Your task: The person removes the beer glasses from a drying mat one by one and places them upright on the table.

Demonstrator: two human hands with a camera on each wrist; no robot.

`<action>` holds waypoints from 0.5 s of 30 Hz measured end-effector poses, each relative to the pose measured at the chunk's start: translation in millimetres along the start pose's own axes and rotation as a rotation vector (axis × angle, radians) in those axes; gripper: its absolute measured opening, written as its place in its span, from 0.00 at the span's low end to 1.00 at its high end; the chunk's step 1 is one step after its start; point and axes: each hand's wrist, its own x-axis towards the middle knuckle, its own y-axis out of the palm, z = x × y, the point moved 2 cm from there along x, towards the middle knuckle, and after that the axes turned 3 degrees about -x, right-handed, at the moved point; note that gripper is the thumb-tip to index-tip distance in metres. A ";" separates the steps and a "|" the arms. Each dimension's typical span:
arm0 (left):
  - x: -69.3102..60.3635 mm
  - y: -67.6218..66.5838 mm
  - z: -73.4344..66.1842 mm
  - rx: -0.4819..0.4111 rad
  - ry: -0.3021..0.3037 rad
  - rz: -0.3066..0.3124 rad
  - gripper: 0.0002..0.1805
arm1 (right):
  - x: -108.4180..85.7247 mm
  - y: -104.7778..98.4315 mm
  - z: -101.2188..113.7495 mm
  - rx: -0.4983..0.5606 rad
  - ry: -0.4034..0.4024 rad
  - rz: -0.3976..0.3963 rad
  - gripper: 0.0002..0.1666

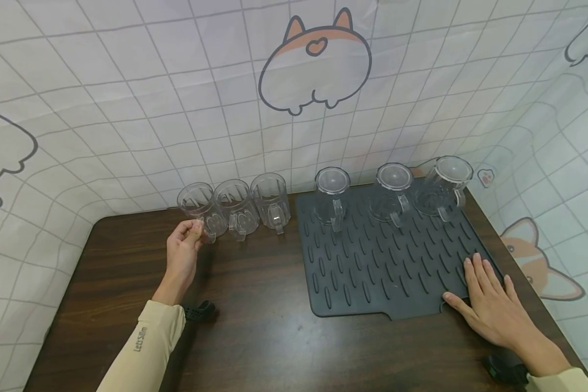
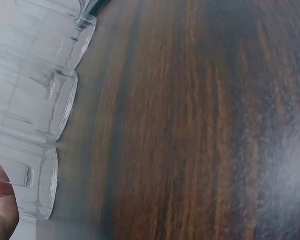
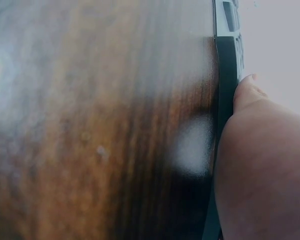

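Three clear mugs stand upright in a row at the back left of the table. At the leftmost mug, my left hand pinches the handle between thumb and fingers; the left wrist view shows the fingertips by that handle. The middle mug and the right one stand close beside it. Flat on the front right corner of a dark grey drying mat rests my right hand, fingers spread. Along the mat's back edge, three more clear mugs appear upside down.
Mugs and mat share a dark brown wooden table. A white tiled-pattern sheet with cartoon drawings hangs close behind the mugs and along both sides. The mat's right side lies near the table's right edge.
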 end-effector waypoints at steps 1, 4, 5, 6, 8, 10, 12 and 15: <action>0.1 -0.1 -0.3 0.010 -0.002 0.006 0.06 | 0.0 0.1 -0.1 0.000 -0.001 -0.002 0.58; 0.4 -0.7 -1.1 0.026 -0.014 0.015 0.07 | 0.3 0.4 -0.5 -0.001 -0.001 -0.007 0.58; 0.2 -0.8 -1.4 0.033 -0.017 0.019 0.08 | 0.5 0.5 -0.6 -0.001 -0.001 -0.009 0.58; 0.2 -0.9 -1.6 0.037 -0.020 0.020 0.09 | 0.6 0.5 -0.7 -0.001 -0.001 -0.010 0.58; 0.4 -1.3 -1.4 0.045 -0.031 0.019 0.09 | 0.9 0.7 -0.9 0.001 0.000 -0.011 0.58; 0.3 -1.4 -1.5 0.052 -0.039 0.018 0.08 | 1.2 0.8 -1.0 0.004 0.002 -0.009 0.58; 0.1 -1.8 -1.5 0.042 -0.049 0.019 0.07 | 1.3 1.0 -1.1 0.006 0.002 -0.006 0.58; -0.3 -2.8 -1.7 0.018 -0.059 0.023 0.09 | 1.4 1.2 -1.2 0.007 0.001 -0.007 0.58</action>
